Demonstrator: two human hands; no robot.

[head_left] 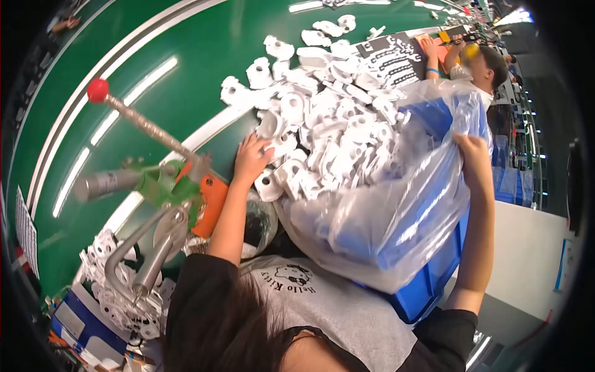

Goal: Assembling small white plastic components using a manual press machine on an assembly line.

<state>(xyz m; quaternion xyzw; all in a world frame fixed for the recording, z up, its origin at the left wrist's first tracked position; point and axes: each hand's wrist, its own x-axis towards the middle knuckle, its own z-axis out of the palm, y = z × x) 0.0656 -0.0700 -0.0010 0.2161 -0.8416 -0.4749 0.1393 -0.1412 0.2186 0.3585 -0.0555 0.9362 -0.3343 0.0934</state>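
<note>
A big heap of white moulded plastic parts (334, 118) spreads over the bench edge and the mouth of a clear plastic bag (372, 229). The bag lines a blue bin (427, 285) in front of me. My left hand (251, 158) rests at the heap's left edge, fingers stretched out beside the nearest parts. Over on the right, my right hand (473, 152) is closed on the bag's rim and holds it up. Its fingertips are partly hidden by the film.
A green press fixture (167, 186) with a red-knobbed lever (98, 91) stands left of my left arm. Behind it runs a green conveyor belt (204, 49). More white parts (124, 297) lie at lower left. A co-worker (480, 68) sits at the far right, near a tray of dark pieces (393, 62).
</note>
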